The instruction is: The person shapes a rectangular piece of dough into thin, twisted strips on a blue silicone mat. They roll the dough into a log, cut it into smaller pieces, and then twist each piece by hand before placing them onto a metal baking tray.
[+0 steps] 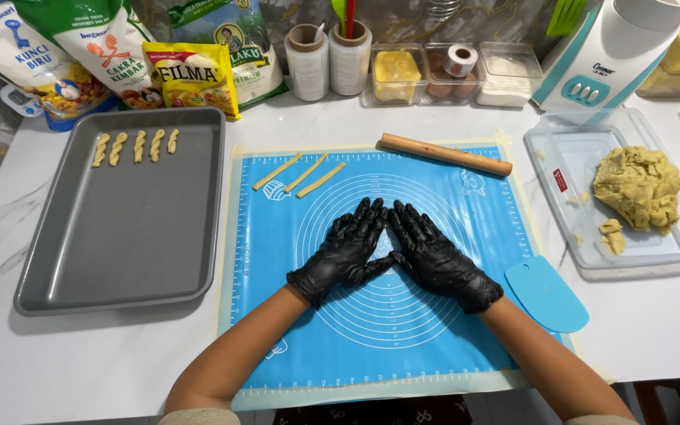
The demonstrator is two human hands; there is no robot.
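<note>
Open blue mat [434, 315] between dough strips [299, 175], rolling pin [444, 154], scraper [546, 293].

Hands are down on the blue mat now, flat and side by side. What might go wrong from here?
1. The left hand and right hand cover whatever lies beneath; if it is dough, uneven pressure might roll it lopsided.
2. The three dough strips lie just beyond the fingertips; a forward push could squash them.
3. The rolling pin rests loose on the baking mat and may roll.

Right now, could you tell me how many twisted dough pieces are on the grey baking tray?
5, in one row at the grey baking tray's top left corner. None appear hidden.
</note>
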